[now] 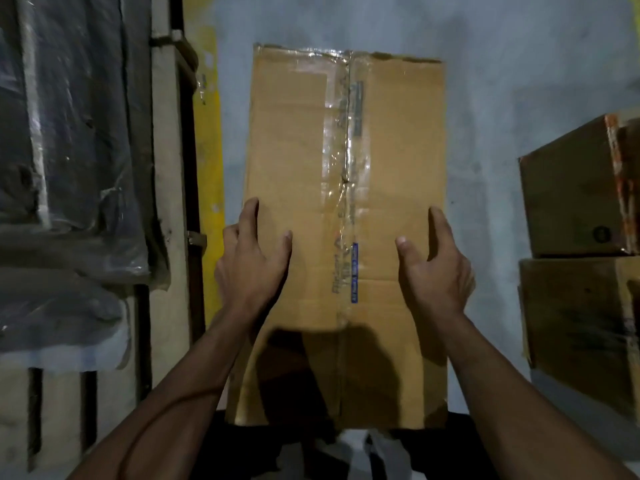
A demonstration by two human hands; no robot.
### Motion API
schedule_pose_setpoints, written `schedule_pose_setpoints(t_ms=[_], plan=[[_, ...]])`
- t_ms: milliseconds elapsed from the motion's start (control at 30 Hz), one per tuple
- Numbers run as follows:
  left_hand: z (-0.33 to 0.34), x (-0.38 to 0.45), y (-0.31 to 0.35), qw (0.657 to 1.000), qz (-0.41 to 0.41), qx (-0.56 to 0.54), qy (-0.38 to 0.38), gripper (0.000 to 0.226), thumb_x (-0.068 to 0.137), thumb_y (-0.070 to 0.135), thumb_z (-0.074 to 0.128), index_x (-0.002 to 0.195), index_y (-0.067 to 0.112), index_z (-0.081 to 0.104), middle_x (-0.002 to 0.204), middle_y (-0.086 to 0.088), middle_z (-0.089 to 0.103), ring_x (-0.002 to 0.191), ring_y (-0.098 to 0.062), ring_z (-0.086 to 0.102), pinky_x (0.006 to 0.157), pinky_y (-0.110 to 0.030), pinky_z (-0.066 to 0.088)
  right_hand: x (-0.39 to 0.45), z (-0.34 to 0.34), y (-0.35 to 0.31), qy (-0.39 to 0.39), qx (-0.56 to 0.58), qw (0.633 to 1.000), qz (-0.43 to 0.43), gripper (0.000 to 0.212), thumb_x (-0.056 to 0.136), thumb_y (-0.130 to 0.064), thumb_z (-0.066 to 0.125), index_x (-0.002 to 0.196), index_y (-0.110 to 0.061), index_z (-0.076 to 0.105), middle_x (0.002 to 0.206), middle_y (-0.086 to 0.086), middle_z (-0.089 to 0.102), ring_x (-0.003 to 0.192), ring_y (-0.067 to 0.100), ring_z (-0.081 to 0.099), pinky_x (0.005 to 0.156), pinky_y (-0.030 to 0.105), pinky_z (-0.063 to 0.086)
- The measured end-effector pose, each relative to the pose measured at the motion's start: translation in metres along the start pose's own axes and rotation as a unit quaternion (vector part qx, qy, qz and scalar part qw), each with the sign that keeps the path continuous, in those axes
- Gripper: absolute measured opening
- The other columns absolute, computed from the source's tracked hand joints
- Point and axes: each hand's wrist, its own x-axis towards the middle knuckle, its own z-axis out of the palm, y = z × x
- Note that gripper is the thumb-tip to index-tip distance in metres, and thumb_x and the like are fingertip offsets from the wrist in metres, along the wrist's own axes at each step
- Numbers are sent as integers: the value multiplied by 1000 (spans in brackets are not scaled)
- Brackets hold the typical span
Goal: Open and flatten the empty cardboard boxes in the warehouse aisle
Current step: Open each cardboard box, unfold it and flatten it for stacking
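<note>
On box (346, 202) edges, hands (251, 261) gripping

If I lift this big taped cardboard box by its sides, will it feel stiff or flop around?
The cardboard box probably sags or folds when lifted: its face looks creased, and the clear tape along the center seam is wrinkled and torn. It is likely light for its size. The left hand and right hand at opposite edges should steady it.
</note>
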Motion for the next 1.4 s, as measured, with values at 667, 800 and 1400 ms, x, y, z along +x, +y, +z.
schedule_pose_setpoints(t_ms=[667,800,1400], plan=[[-1,-9,-53,987,82,-118,-72,94,81,65,60,155,32,14,146,-4,51,129,-31,52,106,-49,42,-52,11,59,-16,76,997,15,66,91,-60,58,144,-28,36,137,7,56,123,36,53,99,49,44],[5,-35,-77,981,69,-164,-82,80,82,62,64,147,27,31,133,-1,61,118,-30,59,101,-46,47,-77,14,69,-19,84,996,26,65,90,-59,59,144,-35,33,135,5,56,120,36,54,99,50,44],[34,-6,-124,997,51,-30,-51,47,96,43,58,131,14,46,125,-10,64,114,-37,59,90,-41,45,-77,87,79,24,40,999,26,72,92,-43,67,154,-29,33,147,7,49,133,35,46,103,50,41]])
